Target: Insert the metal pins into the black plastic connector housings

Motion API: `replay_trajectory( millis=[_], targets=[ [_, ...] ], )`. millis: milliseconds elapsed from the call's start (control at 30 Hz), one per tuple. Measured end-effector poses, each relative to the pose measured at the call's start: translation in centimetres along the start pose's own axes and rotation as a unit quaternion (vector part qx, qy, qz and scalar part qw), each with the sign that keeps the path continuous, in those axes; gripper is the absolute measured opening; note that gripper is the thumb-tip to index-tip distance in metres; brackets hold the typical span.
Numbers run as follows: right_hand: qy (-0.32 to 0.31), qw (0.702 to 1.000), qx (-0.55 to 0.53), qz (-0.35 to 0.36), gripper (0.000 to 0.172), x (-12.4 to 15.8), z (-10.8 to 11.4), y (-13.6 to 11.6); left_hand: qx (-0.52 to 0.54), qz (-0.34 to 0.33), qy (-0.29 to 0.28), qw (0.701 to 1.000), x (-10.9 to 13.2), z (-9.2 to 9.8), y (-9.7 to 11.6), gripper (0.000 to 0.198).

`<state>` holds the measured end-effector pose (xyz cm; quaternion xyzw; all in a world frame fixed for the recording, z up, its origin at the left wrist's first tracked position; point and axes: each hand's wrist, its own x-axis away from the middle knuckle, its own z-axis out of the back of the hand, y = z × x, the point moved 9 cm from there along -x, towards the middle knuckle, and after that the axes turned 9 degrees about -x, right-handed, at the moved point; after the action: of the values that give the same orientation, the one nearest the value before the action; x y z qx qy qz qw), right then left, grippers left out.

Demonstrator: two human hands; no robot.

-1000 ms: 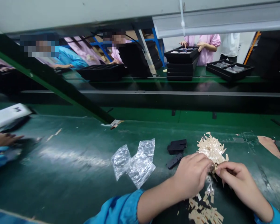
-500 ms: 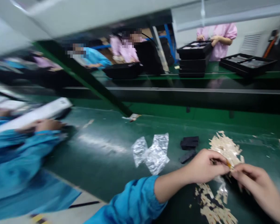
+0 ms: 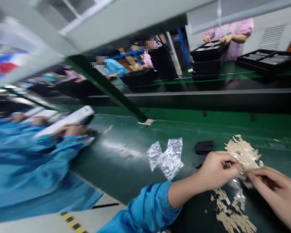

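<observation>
My left hand (image 3: 218, 170), in a blue sleeve, has thumb and forefinger pinched together over the edge of a heap of pale cream strips (image 3: 243, 153). Opposite it, my right hand (image 3: 277, 191) is also closed in a pinch, its fingertips a short gap from the left ones. Whatever small piece either hand holds is too small and blurred to name. Just below the hands lies a clear plastic bag (image 3: 239, 194). Closer to me, more pale strips (image 3: 235, 215) are scattered on the dark green bench. Black blocks (image 3: 203, 147) lie beyond my left wrist, one partly hidden by it.
Crumpled clear plastic bags (image 3: 171, 160) lie left of my forearm. A green post (image 3: 111, 87) slants down to the bench (image 3: 118, 165). At left, a co-worker's blue sleeves (image 3: 63, 152) reach to a white long box (image 3: 70, 119). Black trays (image 3: 206, 64) are stacked across the line.
My view has turned left, so everything sits further right in the picture. My fingertips have drawn slightly apart, and the amber bit seen between them earlier is now hardly visible.
</observation>
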<state>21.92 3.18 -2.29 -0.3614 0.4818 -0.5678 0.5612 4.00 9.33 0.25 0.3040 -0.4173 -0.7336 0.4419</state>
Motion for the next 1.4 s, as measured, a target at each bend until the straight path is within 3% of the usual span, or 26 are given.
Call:
replay_trajectory(
  millis=[133,400,633,867,1167,1400],
  targets=[
    [-0.039,0.997,0.054,0.029,0.019,-0.5,-1.3,-2.7,-0.063,-0.071,-0.002,0.995,-0.1,0.4,1.5,0.013],
    [-0.060,0.997,0.054,0.009,0.019,-0.3,-1.9,-2.6,-0.102,-0.171,-0.010,0.980,0.8,-0.5,3.5,0.015],
    [-0.058,0.996,0.057,0.036,0.019,-0.4,-2.0,-3.2,-0.093,-0.179,-0.015,0.979,0.9,-0.7,3.4,0.014],
    [-0.056,0.998,0.013,0.009,0.021,-0.6,-1.8,-3.2,-0.070,-0.147,-0.029,0.986,0.5,-0.5,3.4,0.013],
    [-0.047,0.998,-0.029,-0.013,0.021,-1.3,-2.2,-3.3,-0.114,-0.200,-0.025,0.973,0.2,-0.4,4.5,0.016],
    [-0.004,0.996,0.065,-0.053,0.017,-2.5,-0.9,-1.9,-0.091,-0.224,-0.015,0.970,-0.1,1.1,5.9,0.012]
  ],
)
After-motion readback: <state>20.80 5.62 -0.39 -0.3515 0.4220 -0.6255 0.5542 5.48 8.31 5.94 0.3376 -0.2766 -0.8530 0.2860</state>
